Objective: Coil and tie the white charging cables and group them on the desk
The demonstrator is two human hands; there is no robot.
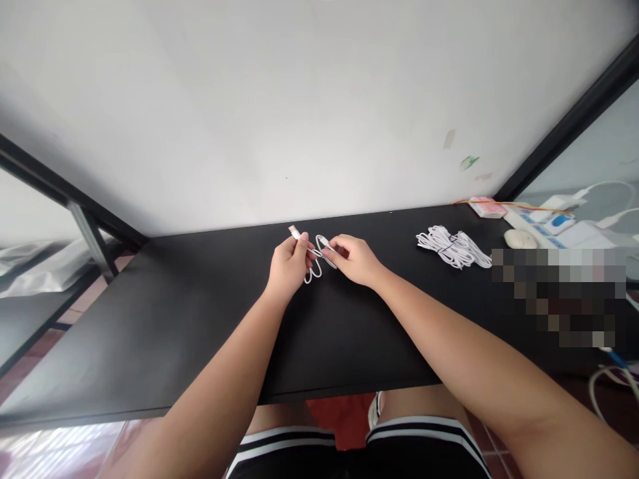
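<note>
A white cable with small loops is held between my two hands above the black table. My left hand pinches it near its USB plug, which points up and to the left. The fingers of my right hand are closed on the looped part of the same cable, close to its other connector. The hands are a short distance apart, joined by the cable.
Bundles of white cables lie on the table to the right. Beyond them are a white mouse, a pink-and-white box and a power strip with chargers. Black frame posts stand at both sides, with a white wall behind.
</note>
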